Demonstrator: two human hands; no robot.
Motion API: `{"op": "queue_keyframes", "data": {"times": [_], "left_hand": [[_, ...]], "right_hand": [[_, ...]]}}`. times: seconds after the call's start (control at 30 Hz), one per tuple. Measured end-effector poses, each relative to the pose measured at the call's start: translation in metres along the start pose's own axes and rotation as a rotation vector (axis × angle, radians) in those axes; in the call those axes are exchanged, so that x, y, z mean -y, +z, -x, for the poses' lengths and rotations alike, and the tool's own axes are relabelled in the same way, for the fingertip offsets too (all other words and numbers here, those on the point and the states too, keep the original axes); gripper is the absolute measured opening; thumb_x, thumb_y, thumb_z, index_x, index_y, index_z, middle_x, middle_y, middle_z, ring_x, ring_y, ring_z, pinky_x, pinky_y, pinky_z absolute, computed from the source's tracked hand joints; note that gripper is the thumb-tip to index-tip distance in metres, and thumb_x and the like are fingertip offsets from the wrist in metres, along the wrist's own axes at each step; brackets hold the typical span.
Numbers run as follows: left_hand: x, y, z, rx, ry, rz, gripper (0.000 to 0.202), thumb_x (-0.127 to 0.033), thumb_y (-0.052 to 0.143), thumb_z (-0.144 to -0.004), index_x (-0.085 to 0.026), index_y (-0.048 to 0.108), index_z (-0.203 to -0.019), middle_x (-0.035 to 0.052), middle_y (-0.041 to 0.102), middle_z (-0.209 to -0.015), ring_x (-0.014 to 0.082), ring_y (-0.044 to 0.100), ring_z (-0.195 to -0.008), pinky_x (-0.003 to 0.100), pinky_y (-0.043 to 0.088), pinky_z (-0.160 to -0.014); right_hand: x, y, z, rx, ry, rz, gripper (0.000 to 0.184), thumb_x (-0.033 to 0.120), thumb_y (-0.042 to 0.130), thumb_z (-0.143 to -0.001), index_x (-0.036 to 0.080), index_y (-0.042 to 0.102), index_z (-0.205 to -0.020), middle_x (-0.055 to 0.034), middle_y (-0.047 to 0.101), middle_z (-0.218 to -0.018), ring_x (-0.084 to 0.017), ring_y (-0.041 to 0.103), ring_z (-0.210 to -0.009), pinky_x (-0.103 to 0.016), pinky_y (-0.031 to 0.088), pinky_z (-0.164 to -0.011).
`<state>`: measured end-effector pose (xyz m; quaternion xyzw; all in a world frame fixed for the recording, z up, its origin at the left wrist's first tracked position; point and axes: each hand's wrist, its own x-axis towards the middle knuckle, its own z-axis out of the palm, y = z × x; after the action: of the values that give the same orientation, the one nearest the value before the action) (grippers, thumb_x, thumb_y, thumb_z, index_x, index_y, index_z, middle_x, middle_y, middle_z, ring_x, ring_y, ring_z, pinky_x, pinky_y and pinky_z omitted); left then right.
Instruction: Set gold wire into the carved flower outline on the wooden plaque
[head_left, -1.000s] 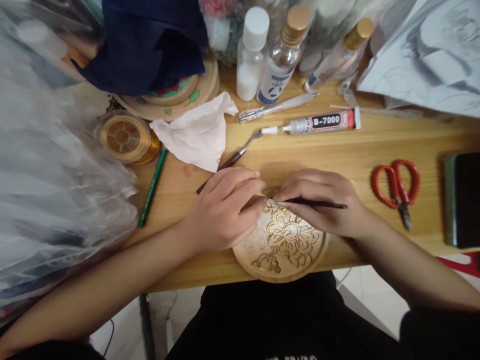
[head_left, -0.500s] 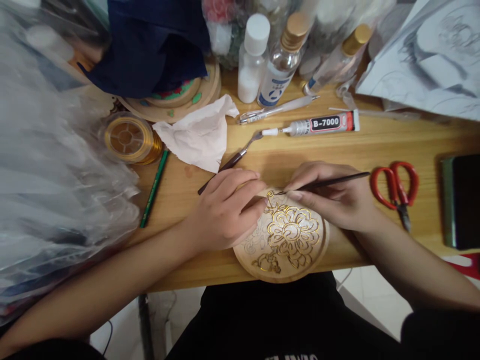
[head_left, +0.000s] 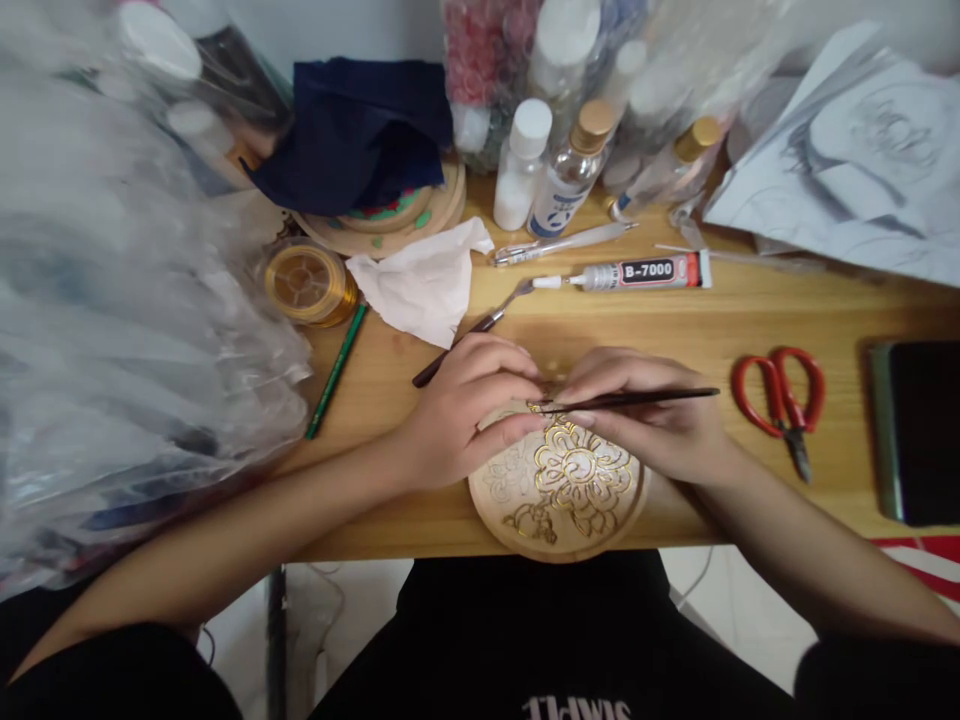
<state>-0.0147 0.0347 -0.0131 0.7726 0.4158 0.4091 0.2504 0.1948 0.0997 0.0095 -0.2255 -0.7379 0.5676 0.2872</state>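
A round wooden board [head_left: 517, 530] at the table's front edge carries a flower design in gold wire [head_left: 581, 465]; part of its left side shows only drawn lines. My left hand [head_left: 487, 400] is closed over the board's upper left edge, its thumb lying on the face beside the wire. Between thumb and fingers, my right hand [head_left: 660, 410] grips slim dark tweezers [head_left: 637, 398]. Their points touch down or hover close to the wire near my left thumb; I cannot tell which. The fingers partly cover the board's top.
Behind the board lie a palette knife [head_left: 480, 325], a B-7000 glue tube [head_left: 645, 271], a pen [head_left: 562, 243] and tissue [head_left: 420, 285]. A gold wire spool [head_left: 309, 285] and green pencil [head_left: 337, 370] are left; red-handled cutters [head_left: 784, 400] and a phone [head_left: 919, 430] right. Bottles [head_left: 570, 180] stand behind.
The tweezers' tips have shifted slightly left and down, closer to my left thumb, and lie flatter. My two hands are nearer each other. The camera view has tilted up a little.
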Motion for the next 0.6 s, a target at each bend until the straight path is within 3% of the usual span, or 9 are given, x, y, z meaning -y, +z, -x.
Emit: {"op": "queue_keyframes", "data": {"times": [0.2, 0.4, 0.6], "left_hand": [[-0.002, 0.000, -0.002, -0.017, -0.027, 0.050, 0.011, -0.020, 0.054, -0.094, -0.018, 0.058, -0.084, 0.0014, 0.060, -0.086, 0.0145, 0.055, -0.086, 0.034, 0.047, -0.082], [-0.003, -0.002, -0.002, -0.101, 0.042, -0.053, 0.008, -0.017, 0.057, -0.092, -0.018, 0.060, -0.084, 0.0006, 0.062, -0.082, 0.0139, 0.057, -0.082, 0.034, 0.049, -0.078], [-0.026, -0.031, -0.006, -0.235, 0.035, -0.219, 0.007, -0.019, 0.073, -0.082, -0.021, 0.066, -0.082, -0.0008, 0.065, -0.082, 0.0129, 0.061, -0.080, 0.031, 0.051, -0.074]], "right_hand": [[0.003, 0.000, 0.000, -0.007, -0.069, -0.015, 0.020, 0.011, 0.072, -0.080, 0.023, 0.073, -0.096, -0.0012, 0.073, -0.086, -0.012, 0.069, -0.080, -0.026, 0.057, -0.072], [0.004, -0.006, 0.002, -0.497, 0.104, -0.142, 0.008, 0.021, 0.075, -0.078, 0.026, 0.072, -0.084, 0.0028, 0.070, -0.078, -0.010, 0.064, -0.070, -0.026, 0.055, -0.068], [-0.001, -0.009, 0.002, -0.476, 0.250, -0.119, 0.011, 0.028, 0.077, -0.073, 0.022, 0.069, -0.079, 0.0006, 0.069, -0.074, -0.012, 0.061, -0.066, -0.029, 0.052, -0.063]]}}
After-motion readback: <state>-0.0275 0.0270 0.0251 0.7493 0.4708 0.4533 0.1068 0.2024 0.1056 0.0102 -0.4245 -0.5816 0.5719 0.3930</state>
